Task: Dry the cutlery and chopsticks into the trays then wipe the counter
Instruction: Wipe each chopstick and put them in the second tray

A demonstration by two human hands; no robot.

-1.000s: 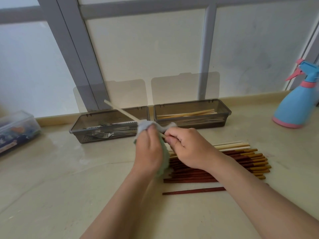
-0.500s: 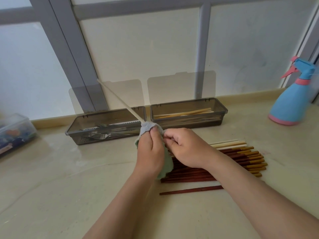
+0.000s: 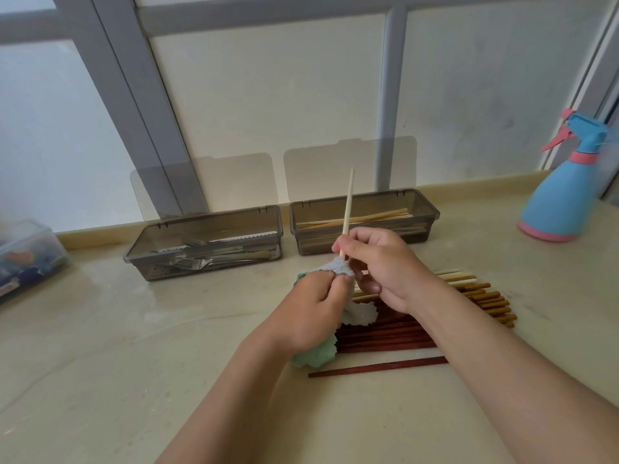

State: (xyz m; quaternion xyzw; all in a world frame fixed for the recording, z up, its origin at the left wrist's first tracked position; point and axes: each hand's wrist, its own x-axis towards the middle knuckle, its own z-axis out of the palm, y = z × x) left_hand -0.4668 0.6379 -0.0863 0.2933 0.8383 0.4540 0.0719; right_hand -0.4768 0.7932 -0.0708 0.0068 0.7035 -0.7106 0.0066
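Observation:
My right hand [image 3: 385, 269] pinches a pale wooden chopstick [image 3: 347, 209] that stands nearly upright, tip toward the window. My left hand [image 3: 311, 313] grips a grey-and-green cloth [image 3: 338, 267] bunched against the chopstick's lower end. Under my wrists lies a row of dark red and pale chopsticks [image 3: 469, 296] on the counter, one red stick [image 3: 378, 366] apart at the front. Behind stand two smoky trays with raised lids: the left tray [image 3: 140, 259] holds forks and a knife, the right tray [image 3: 432, 212] holds pale chopsticks.
A blue and pink spray bottle [image 3: 562, 195] stands at the back right. A clear plastic box [image 3: 26, 256] with coloured contents sits at the far left edge. The beige counter [image 3: 134, 363] ends at a low ledge below the frosted window.
The pale chopstick swung from leaning up-left over the cutlery tray to nearly upright in front of the right tray. My right hand has shifted up its shaft; the cloth sits at its lower end.

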